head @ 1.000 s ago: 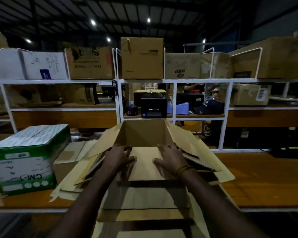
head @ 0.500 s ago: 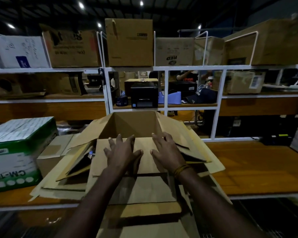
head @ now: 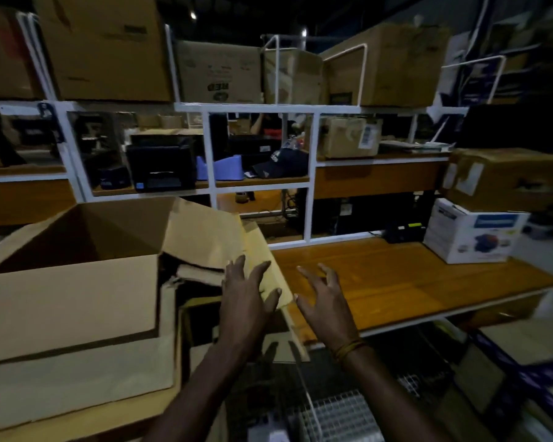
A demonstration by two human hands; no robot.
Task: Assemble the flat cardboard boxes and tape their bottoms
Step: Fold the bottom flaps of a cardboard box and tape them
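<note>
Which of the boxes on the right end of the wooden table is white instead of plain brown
The lower box, white with blue printing, standing on the wooden table. The box stacked on top of it is plain brown cardboard.

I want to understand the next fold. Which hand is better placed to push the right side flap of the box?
Probably the left hand: it lies against the flap of the box. The right hand hovers open over the table, touching nothing.

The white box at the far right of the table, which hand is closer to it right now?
Right. The right hand hovers open over the bare table, on the white box's side. The left hand is farther, resting against a cardboard flap.
</note>
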